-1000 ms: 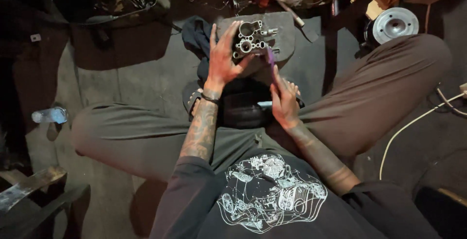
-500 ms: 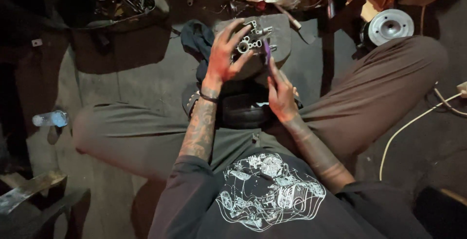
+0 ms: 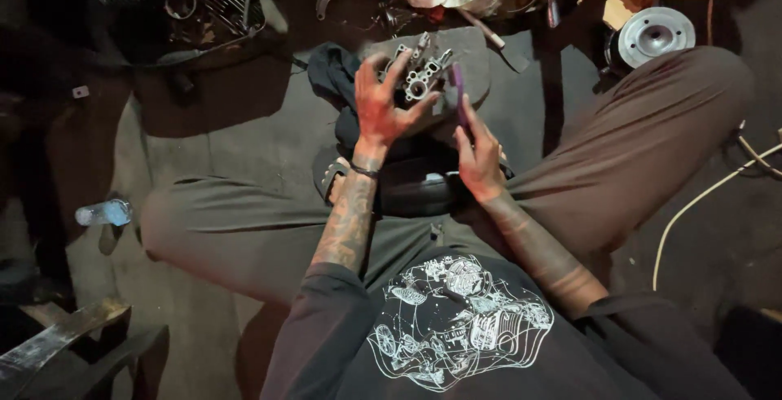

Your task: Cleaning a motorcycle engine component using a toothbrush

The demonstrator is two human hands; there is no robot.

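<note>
Person sits cross-legged on floor. Grey metal casting is held up over the lap, left hand curled around its near side. Right hand, just right of it, pinches purple tool, long axis upright, tip nearest the casting.

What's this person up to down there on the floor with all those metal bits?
A person sits on the floor with knees spread. Their left hand grips a small grey cast-metal part with round bores, held up over a grey mat. Their right hand holds a thin purple-handled tool against the part's side. Around them lie a round silver metal disc, a dark rag and a clear plastic bottle.
</note>
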